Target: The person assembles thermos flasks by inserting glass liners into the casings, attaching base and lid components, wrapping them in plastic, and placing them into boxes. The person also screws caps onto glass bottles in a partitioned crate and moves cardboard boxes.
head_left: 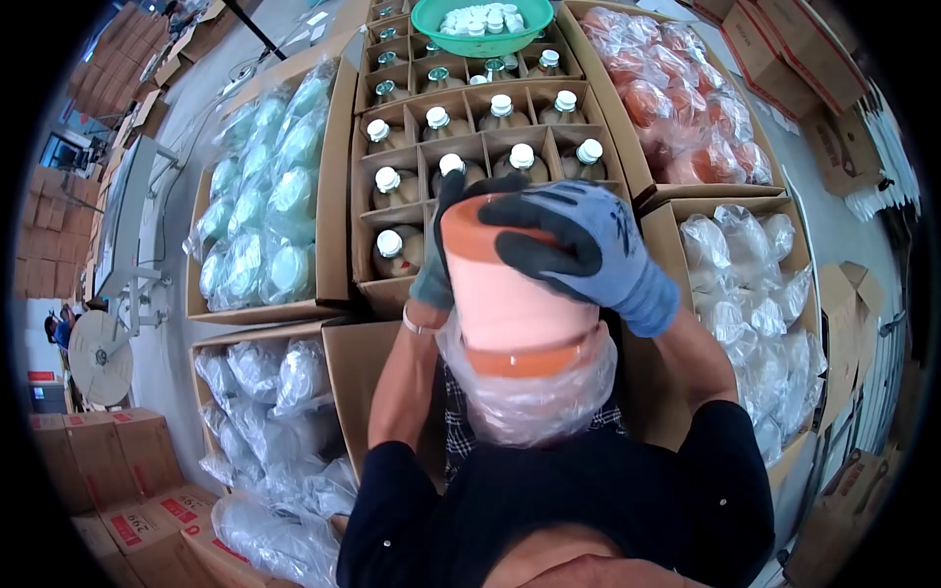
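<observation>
In front of my chest I hold a pink plastic container (524, 304) with orange bands, tilted, its orange end (480, 220) facing up and away. A clear plastic bag (534, 402) is bunched around its lower end. My right hand (573, 235), in a blue-and-black glove, grips the upper orange end from the right with its fingers curled over it. Gloved too, my left hand (441, 245) presses against the container's left side; some of its fingers are hidden behind it. Just beyond my hands, a divided carton (490, 93) holds several bottles with white caps (521, 156).
A green basin (446, 41) of white caps stands on the far bottle carton. Left are cartons of bagged green containers (250, 201) and clear-bagged items (257, 377). Right are cartons of bagged orange pieces (676, 98) and bagged white items (750, 294). Closed boxes (147, 461) stack lower left.
</observation>
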Action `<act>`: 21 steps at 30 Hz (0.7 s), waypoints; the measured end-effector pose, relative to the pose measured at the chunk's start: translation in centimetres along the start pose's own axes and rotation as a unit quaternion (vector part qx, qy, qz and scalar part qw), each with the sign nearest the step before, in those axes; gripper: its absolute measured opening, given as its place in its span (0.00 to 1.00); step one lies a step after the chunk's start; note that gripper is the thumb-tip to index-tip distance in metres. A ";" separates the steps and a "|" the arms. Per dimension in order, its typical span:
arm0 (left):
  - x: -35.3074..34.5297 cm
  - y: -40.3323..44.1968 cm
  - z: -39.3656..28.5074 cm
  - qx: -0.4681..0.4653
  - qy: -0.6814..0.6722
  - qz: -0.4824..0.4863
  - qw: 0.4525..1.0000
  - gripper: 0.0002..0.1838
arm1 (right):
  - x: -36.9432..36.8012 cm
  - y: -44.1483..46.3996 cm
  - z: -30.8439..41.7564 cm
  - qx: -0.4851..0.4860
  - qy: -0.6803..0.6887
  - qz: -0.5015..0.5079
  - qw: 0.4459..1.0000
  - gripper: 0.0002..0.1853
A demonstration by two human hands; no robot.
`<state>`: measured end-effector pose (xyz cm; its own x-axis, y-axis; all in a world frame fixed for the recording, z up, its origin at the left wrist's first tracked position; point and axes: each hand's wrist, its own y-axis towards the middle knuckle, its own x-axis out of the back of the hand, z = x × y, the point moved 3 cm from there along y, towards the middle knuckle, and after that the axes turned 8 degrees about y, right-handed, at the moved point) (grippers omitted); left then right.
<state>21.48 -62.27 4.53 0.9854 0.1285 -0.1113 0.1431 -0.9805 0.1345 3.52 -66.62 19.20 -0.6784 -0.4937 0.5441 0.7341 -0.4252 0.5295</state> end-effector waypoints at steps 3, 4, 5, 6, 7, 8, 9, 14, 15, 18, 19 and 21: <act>1.9 -2.1 -6.2 -0.074 0.215 -0.102 0.969 0.22 | 1.1 -0.9 -6.5 -0.120 0.352 0.030 0.928 0.12; 3.8 -2.9 -5.7 -0.084 0.105 -0.137 0.981 0.22 | 1.9 -1.9 -9.7 -0.110 0.156 -0.006 0.982 0.14; 5.3 -3.7 -4.8 -0.091 -0.003 -0.175 0.980 0.22 | 1.6 -1.7 -9.0 -0.105 0.210 -0.017 0.972 0.17; 5.0 -3.0 -4.0 -0.124 0.040 -0.183 0.975 0.24 | 1.3 -1.6 -8.3 -0.099 0.265 -0.027 0.959 0.21; 2.2 -1.7 -5.6 -0.044 0.073 -0.211 0.974 0.28 | 1.1 0.2 -5.9 -0.028 0.277 0.013 0.960 0.23; 0.8 -1.8 -4.6 -0.031 -0.033 -0.164 0.985 0.28 | 0.4 1.4 -4.2 0.067 0.169 0.064 0.981 0.21; 0.3 -1.4 -4.0 -0.026 -0.138 -0.110 0.984 0.29 | 0.4 0.7 -6.5 0.033 0.154 0.062 0.986 0.21; 1.1 -2.3 -8.7 -0.108 0.275 -0.151 0.943 0.25 | 2.6 -1.7 -11.7 -0.096 0.202 -0.022 0.975 0.29; 0.6 -2.5 -9.0 0.010 0.374 -0.167 0.912 0.25 | 2.0 -0.4 -8.9 0.004 0.175 0.016 0.984 0.32; 2.4 -3.6 -7.4 -0.102 0.237 -0.152 0.954 0.29 | 2.5 -0.8 -12.0 -0.072 0.150 0.065 0.984 0.37; 3.2 -4.3 -7.2 -0.080 0.323 -0.156 0.930 0.31 | 2.6 -2.1 -13.8 -0.139 0.133 0.035 0.981 0.38; 3.9 -3.1 -7.4 -0.075 0.411 -0.155 0.895 0.35 | 2.1 -2.2 -12.7 -0.184 0.306 -0.022 0.934 0.31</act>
<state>25.56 -57.64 11.01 0.6212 0.5178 0.5882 0.3724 -0.8555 0.3597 0.86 -76.30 10.90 -0.6461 -0.7632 -0.0072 0.7434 -0.6314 0.2209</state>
